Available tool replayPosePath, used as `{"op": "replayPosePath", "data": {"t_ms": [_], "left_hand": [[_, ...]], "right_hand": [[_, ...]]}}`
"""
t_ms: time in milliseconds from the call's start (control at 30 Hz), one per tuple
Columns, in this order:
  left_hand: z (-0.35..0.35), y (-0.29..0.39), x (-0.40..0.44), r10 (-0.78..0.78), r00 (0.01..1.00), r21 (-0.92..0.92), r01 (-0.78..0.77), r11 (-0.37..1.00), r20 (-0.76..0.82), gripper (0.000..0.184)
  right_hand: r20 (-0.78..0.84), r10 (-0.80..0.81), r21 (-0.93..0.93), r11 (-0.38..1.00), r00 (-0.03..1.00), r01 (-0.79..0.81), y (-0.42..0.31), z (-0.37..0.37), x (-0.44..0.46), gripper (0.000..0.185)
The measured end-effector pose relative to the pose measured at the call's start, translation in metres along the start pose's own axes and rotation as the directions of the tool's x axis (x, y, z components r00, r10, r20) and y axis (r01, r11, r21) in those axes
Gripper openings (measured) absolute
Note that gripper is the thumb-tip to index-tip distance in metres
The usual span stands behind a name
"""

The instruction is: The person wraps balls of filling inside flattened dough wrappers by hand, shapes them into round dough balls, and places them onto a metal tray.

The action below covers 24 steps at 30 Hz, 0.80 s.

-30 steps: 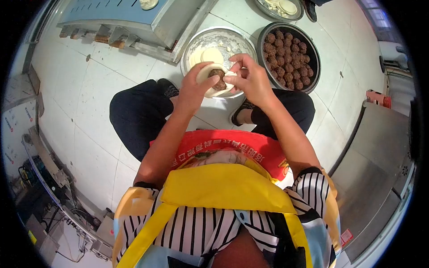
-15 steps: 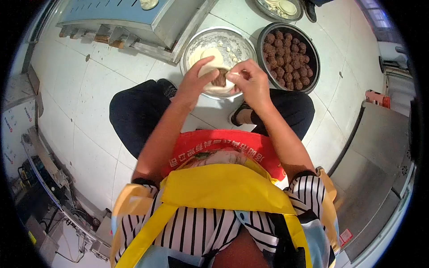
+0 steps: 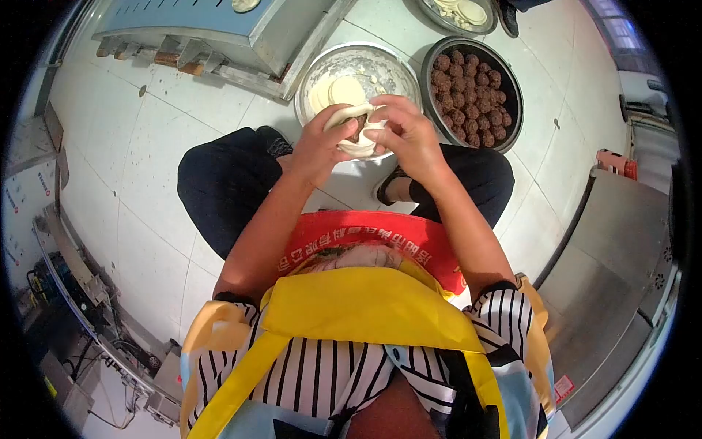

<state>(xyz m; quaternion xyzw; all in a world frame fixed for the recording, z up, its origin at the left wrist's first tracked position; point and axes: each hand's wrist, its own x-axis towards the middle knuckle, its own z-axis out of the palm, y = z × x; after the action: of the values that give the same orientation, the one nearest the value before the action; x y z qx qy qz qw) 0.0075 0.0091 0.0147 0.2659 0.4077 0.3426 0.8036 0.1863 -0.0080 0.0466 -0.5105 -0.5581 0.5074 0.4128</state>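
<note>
A pale dough wrapper [image 3: 360, 149] is cupped around a dark brown filling ball [image 3: 356, 132], over the near part of a metal bowl [image 3: 305, 86]. My left hand [image 3: 320, 146] holds it from the left, thumb lying across the filling. From the right, my right hand [image 3: 411, 139] pinches the wrapper's edge between thumb and fingers. Part of the filling still shows through the open top of the dough. Inside the bowl, flat dough rounds [image 3: 346, 91] and small dough scraps lie on a floury bottom.
Right of the bowl stands a dark round pan [image 3: 521, 110] holding several brown filling balls [image 3: 472, 102]. Another pan [image 3: 479, 29] with dough rounds is behind it, near a person's shoe [image 3: 508, 20]. A metal machine [image 3: 270, 44] stands at upper left, a steel cabinet [image 3: 599, 241] at right.
The wrapper has been drawn up around the filling, so less of the filling shows. My right hand's fingers have spread and shifted along the dough; my left hand now cups it more closely.
</note>
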Motion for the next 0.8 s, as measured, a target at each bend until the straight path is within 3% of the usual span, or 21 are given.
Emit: {"op": "replayPosePath", "data": {"t_ms": [133,200,300,400,500,600,700,800], "left_hand": [[-0.008,0.005,0.004,-0.103,0.986,0.062,0.095,0.994,0.13,0.036],[-0.004,0.006,0.002,-0.087,0.992,0.085,0.08,0.993,0.087,0.036],[0.004,0.012,0.004,-0.008,0.998,0.142,0.0,0.99,0.057,0.035],[0.013,0.024,-0.001,0.039,0.997,0.148,-0.048,0.988,0.061,0.033],[0.015,0.03,-0.002,-0.003,0.996,0.263,-0.02,0.965,0.087,0.034],[0.011,0.032,0.0,-0.024,0.989,0.364,-0.031,0.931,0.146,0.037],[0.011,0.043,-0.005,-0.06,0.982,0.51,-0.041,0.859,0.179,0.039],[0.001,0.05,0.005,-0.131,0.948,0.608,-0.077,0.79,0.291,0.042]], "right_hand": [[0.003,-0.044,-0.169,0.985,0.999,0.044,0.009,0.003,-0.003,0.013],[-0.01,-0.021,-0.303,0.953,1.0,0.017,0.009,0.002,-0.002,0.014],[-0.098,0.127,-0.014,0.992,0.987,-0.129,-0.011,0.001,-0.001,0.017],[-0.222,-0.096,-0.353,0.936,0.97,0.011,-0.025,0.001,-0.001,0.021],[-0.066,-0.065,-0.406,0.913,0.996,0.032,-0.016,-0.006,-0.003,0.022],[0.062,-0.302,-0.435,0.85,0.951,0.298,-0.016,-0.011,-0.004,0.021],[0.01,-0.199,-0.254,0.947,0.98,0.195,-0.022,-0.006,-0.004,0.018],[0.033,-0.316,-0.297,0.903,0.948,0.312,-0.008,0.001,-0.004,0.016]]}}
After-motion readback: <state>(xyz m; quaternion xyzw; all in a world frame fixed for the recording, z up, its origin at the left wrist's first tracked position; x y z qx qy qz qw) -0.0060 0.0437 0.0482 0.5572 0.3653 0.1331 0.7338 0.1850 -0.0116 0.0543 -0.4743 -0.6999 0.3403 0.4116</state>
